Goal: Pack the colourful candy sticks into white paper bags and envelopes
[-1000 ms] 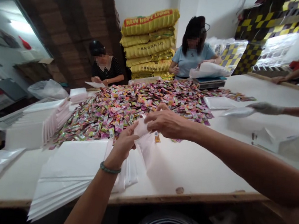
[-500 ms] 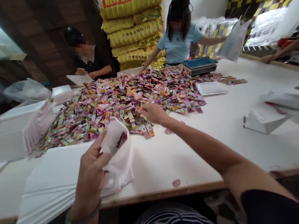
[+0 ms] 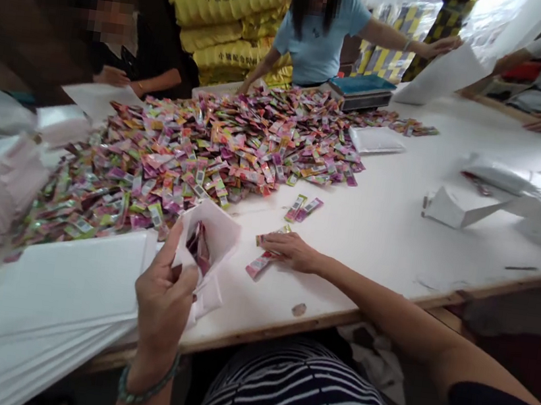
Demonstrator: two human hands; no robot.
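My left hand (image 3: pixel 164 288) is closed on the edge of a white padded envelope (image 3: pixel 219 232), its mouth spread wide. Dark and reddish packets (image 3: pixel 201 246) show inside it. To the right, my right hand (image 3: pixel 294 251) lies low over the table with its fingers on a few small colourful packets (image 3: pixel 258 267); green and pink ends stick out from beneath them. Two more loose packets (image 3: pixel 302 209) lie just beyond that hand. A large heap of the same packets (image 3: pixel 218 146) spreads across the table behind both hands.
Flat white envelopes (image 3: pixel 66 275) are stacked at my left. A filled white envelope (image 3: pixel 377 140) and a blue-topped scale (image 3: pixel 359 91) stand beyond the heap. Other envelopes (image 3: pixel 459 207) lie at the right. A co-worker in light blue (image 3: pixel 316 42) holds a white envelope; others stand around the table (image 3: pixel 342 265).
My right hand has drawn back from the heap's edge toward me, with packets under its fingers. The left-hand envelope now gapes wider toward me. The view has shifted, and the co-worker's envelope has moved.
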